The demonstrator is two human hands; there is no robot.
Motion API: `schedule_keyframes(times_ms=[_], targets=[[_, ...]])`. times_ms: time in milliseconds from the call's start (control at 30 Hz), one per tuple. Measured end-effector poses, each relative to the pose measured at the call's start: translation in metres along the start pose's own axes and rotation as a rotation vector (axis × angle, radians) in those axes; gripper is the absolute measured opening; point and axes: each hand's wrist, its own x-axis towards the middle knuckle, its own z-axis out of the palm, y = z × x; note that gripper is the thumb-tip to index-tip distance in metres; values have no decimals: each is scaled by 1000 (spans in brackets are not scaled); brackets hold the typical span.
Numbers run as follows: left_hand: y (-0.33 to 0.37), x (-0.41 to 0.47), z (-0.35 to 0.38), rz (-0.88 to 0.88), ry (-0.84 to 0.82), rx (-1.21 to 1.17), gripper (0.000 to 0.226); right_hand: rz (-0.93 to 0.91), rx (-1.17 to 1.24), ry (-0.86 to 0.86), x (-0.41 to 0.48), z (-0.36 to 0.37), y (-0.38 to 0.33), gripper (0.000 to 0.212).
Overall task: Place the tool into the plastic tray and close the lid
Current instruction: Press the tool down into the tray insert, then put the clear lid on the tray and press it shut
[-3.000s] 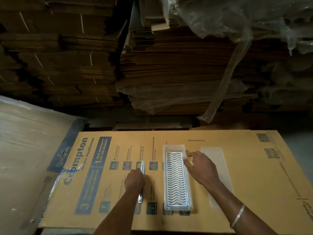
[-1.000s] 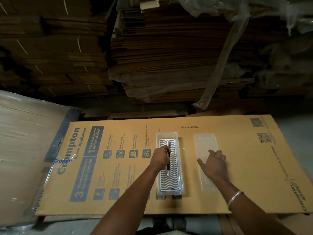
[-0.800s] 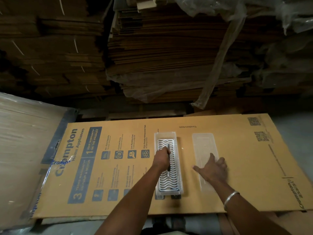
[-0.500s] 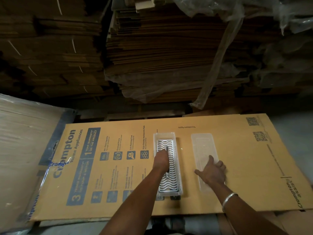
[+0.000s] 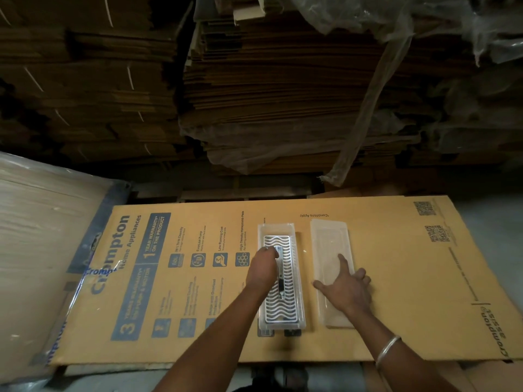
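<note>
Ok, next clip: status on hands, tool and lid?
Left hand on tool, inside tray. Right hand flat on lid, beside tray. Nothing blocking.

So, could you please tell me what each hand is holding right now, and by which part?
The left hand grips the tool at its far end, inside the plastic tray. The right hand holds nothing; it rests flat on the lid.
</note>
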Motion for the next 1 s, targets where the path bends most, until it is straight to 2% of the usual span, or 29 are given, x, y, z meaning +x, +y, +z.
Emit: schedule_keyframes(times_ms=[133,400,500,700,800,833,933,1000], targets=[[-15,-11,-13,-56,157,-237,11,-78,4,4,-19,-6,-27,113],[-64,-35,-16,-179,96,-382,25,-204,-97,-82,-41,16,-80,117],[-75,-44,-18,-206,-9,-419,22,-210,-140,-121,-45,29,-93,118],[-73,-57,-30,-360,-420,-657,15,-208,-203,-104,-48,46,-105,121],[-67,-65,-33,-366,-566,-647,11,-204,-222,-98,-47,46,-108,121],[-67,-67,-33,-356,-604,-637,17,-204,-229,-99,-46,45,-110,121],[-70,-69,-31,-294,-671,-570,57,-197,-249,-95,-47,45,-113,120],[-70,-69,-30,-261,-682,-558,58,-187,-263,-83,-48,44,-116,121]])
